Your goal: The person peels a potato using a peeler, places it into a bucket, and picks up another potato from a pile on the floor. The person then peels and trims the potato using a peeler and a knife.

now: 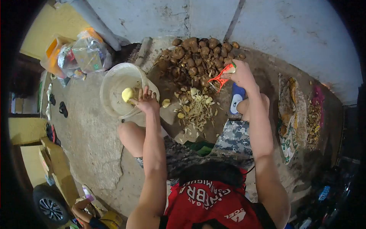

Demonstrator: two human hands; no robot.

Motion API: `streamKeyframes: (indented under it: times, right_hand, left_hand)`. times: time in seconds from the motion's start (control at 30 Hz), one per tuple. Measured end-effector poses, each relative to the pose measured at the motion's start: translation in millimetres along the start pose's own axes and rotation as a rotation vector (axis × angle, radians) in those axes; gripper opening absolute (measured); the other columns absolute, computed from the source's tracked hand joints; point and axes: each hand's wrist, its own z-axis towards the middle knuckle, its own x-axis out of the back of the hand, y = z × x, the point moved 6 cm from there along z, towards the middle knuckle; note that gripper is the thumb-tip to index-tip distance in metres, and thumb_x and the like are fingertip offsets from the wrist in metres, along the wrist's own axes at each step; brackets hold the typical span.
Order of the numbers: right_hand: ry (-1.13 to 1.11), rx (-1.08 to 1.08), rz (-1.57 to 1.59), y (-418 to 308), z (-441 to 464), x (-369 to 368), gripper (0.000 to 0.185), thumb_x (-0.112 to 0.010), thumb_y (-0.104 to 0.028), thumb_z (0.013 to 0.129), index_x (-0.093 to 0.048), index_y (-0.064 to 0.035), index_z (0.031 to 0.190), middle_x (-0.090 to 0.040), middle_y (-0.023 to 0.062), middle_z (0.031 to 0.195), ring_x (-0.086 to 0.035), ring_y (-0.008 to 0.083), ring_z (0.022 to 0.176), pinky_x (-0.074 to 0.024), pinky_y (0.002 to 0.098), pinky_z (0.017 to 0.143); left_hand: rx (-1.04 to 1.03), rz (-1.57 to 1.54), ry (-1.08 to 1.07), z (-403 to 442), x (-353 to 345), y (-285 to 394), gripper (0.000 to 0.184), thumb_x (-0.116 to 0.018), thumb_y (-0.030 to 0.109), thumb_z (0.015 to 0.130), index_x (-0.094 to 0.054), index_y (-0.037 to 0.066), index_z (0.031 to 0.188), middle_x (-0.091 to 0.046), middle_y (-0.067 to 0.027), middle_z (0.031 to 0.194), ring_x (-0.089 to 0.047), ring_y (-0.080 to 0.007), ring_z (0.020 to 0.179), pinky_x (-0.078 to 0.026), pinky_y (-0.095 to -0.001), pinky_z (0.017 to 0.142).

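Note:
At the bucket's right rim, my left hand (146,102) has its fingers spread. A peeled yellow potato (130,94) shows just beyond the thumb, over the opening of the clear plastic bucket (108,82); whether thumb and potato touch, I cannot tell. My right hand (243,75) is closed around the handle of an orange peeler (220,79), raised above the floor. Behind the peeler lies a heap of unpeeled brown potatoes (192,57). Pale potato peelings (196,110) are scattered on the floor between my legs.
Filled plastic bags (82,55) sit at the back left, near the wall (152,19). Sacks (291,114) lie to the right. Slippers (63,109), cardboard (59,164) and a wheel (51,204) are at the left. A blue shoe (237,98) is beside the peelings.

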Motion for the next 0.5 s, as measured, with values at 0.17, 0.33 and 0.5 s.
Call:
streamKeyframes:
  times: [0.17, 0.33, 0.5]
  right_hand:
    - [-0.039, -0.062, -0.028, 27, 12, -3, 0.061, -0.087, -0.034, 0.061, -0.064, -0.0071, 0.11, -0.067, 0.0221, 0.095, -0.063, 0.039, 0.095, -0.0488, 0.0463, 0.082]
    - [-0.153, -0.102, -0.035, 27, 17, -11, 0.057, -0.086, -0.029, 0.062, -0.064, -0.0086, 0.11, -0.068, 0.0205, 0.095, -0.064, 0.0369, 0.094, -0.0492, 0.0434, 0.081]
    - [-0.278, -0.047, 0.092, 15, 32, -12, 0.053, -0.084, -0.024, 0.063, -0.064, -0.0069, 0.109, -0.068, 0.0201, 0.095, -0.065, 0.034, 0.095, -0.0498, 0.0439, 0.083]
  left_hand:
    - [0.151, 0.324, -0.139, 12, 13, -55, 0.04, -0.054, 0.044, 0.094, -0.056, 0.007, 0.107, -0.065, -0.0096, 0.091, -0.052, -0.0165, 0.073, -0.041, -0.0316, 0.072]
    - [0.267, 0.749, -0.074, 6, 24, -93, 0.029, -0.062, 0.032, 0.091, -0.056, 0.007, 0.104, -0.064, -0.0069, 0.087, -0.054, -0.0137, 0.07, -0.041, -0.0277, 0.064]
    - [0.379, 0.871, -0.29, 1, 2, -112, 0.026, -0.066, 0.025, 0.09, -0.058, 0.007, 0.107, -0.064, -0.004, 0.088, -0.058, -0.0111, 0.072, -0.043, -0.0259, 0.06]
